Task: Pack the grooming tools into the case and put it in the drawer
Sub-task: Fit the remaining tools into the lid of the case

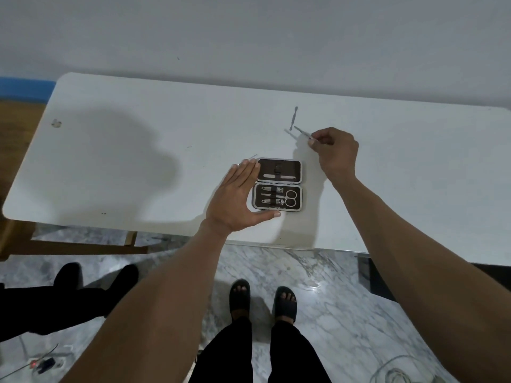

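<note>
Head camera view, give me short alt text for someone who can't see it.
A person's right hand pinches a thin metal grooming tool just above a white table, while the left hand rests flat against the left side of an open manicure case holding scissors and clippers. Another slim tool lies loose beyond.

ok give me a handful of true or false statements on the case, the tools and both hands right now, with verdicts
1. The grooming case lies open on the white table. True.
2. The right hand is empty. False: it pinches a thin metal tool.
3. The scissors are already strapped in the case's near half. True.
4. The left hand grips the scissors. False: it rests with straight fingers against the case's left edge.
5. Another slim tool lies loose on the table beyond the case. True.
6. The case's far half is empty. False: a long nail file sits in it.
</note>
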